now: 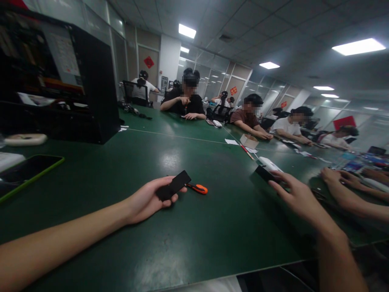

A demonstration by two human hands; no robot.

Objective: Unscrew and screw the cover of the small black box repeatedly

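Black flat piece (174,185): in the left hand, its far end sticking out past the fingers
Left hand (152,197): partly closed around the piece, thumb on one side, fingers curled beneath; a slack hold on so smooth-looking a face could let it slide out
Orange-handled tool (200,189): just beyond the left fingertips, one end hidden by the piece; lowering the piece carelessly could scrape it there, and whether they touch I cannot tell
Second black piece (263,173): at the right fingertips
Right hand (296,192): half open, thumb beneath the fingers; I cannot tell whether the piece is gripped, and a weak pinch could drop it
White object (270,164): just beyond the right fingertips, liable to a bump from overreaching
Another person's hand (331,175): right of the right hand; a wide sideways swing could jostle it
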